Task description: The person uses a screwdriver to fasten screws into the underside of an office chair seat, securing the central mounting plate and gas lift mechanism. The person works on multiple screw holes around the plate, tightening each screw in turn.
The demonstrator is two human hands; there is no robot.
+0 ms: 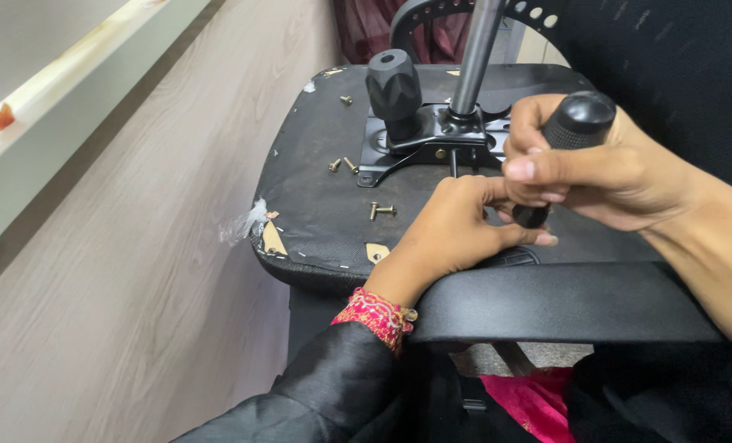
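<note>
2 bare hands work on the underside of an upturned chair seat (317, 189), and every position below is given relative to the black metal mechanism plate (432, 139) bolted at its centre. Left of the plate, 2 loose screws (341, 165) lie on the black fabric; 1 more screw (345, 100) lies further back, and 1 pair of screws (382, 211) rests in front of the plate's left corner. On the plate's left part stands a black knob (394, 82), upright; from its middle rises the grey gas-lift column (474, 53), tilted slightly right. In front of the plate, the left hand (456, 234) curls its fingers closed around the lower end of a screwdriver (575, 127), steadying the tip region; the tip itself is hidden. At the plate's right edge, the right hand (596, 172) wraps tightly about the screwdriver's ribbed black handle. The tool's long axis slopes from upper right down toward lower left, so the working end lies just in front of the plate, nearer the left hand. A black armrest (563, 303) crosses nearest the camera.
</note>
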